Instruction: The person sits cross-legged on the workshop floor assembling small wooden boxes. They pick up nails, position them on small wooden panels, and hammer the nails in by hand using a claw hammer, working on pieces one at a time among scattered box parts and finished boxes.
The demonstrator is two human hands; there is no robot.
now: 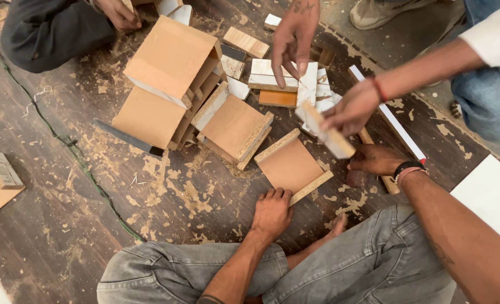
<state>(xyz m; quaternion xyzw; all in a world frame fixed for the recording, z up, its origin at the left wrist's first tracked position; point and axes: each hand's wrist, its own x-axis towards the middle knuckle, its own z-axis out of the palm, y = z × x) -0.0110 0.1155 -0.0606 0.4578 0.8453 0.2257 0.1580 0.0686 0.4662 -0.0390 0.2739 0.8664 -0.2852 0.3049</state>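
Here the left hand [271,214] rests flat on the floor [53,225], fingers spread and holding nothing, its fingertips touching the near edge of a small square board [290,165] with raw chipboard strips along two sides. The right hand [376,159] lies low on the floor just beside a dark reddish block [356,178] and across a wooden stick [386,181]; whether its grip closes on anything cannot be told, since the fingers are hidden under another person's hand [351,107]. That other hand, with a red thread at the wrist, pinches a pale offcut strip [327,130] just above the board's far corner. A third hand [293,42] hovers over a cluster of white-faced scraps [312,84]. To the left stands a stack of brown laminated panels [168,84], with a shallow box-like piece [236,128] between it and the square board. Sawdust and chips litter the dark floor, and a thin green cord [64,141] runs across it on the left.
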